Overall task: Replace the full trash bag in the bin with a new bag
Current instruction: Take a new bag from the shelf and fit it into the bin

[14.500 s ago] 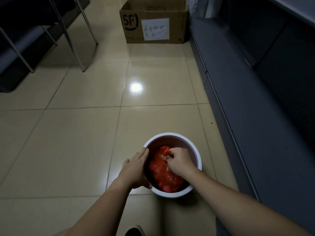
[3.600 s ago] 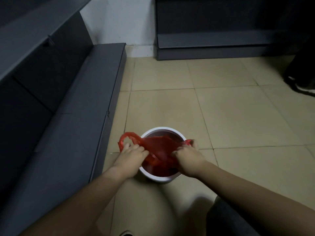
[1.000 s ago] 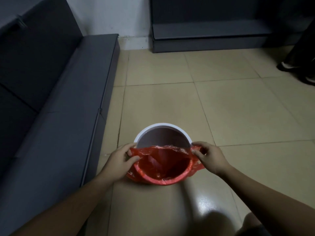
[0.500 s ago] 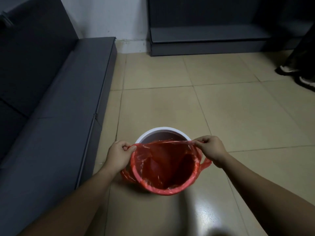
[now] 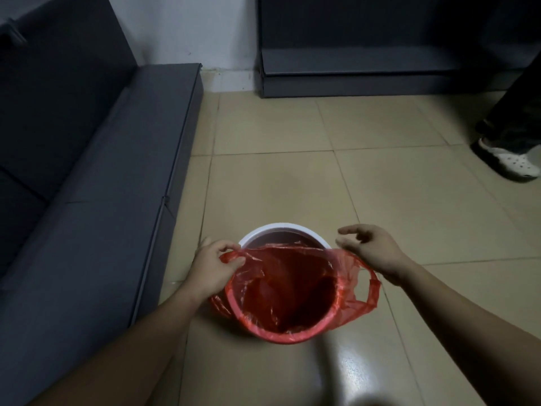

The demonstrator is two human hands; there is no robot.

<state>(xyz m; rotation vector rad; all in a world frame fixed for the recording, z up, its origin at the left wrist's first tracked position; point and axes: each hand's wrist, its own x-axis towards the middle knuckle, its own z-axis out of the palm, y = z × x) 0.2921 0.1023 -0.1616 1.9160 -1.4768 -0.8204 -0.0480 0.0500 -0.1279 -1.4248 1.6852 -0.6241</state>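
Head view: bin (image 5: 265,231) stands on the tiled floor (image 5: 272,177) near the grey bench's (image 5: 123,159) front edge. Red bag (image 5: 289,291) is folded over the near and side rim; the far rim shows bare white. Left hand (image 5: 212,269) pinches the bag's left handle; right hand (image 5: 370,249) hovers open, holding nothing. Risk: with the right side unheld, the liner can slip off the rim and sag inward; hard one-sided pulling can tear the thin film.

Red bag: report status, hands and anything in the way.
Left hand pinching red bag edge. Right hand open, off it. Bag over near rim; far rim of bin bare. Nothing blocking.
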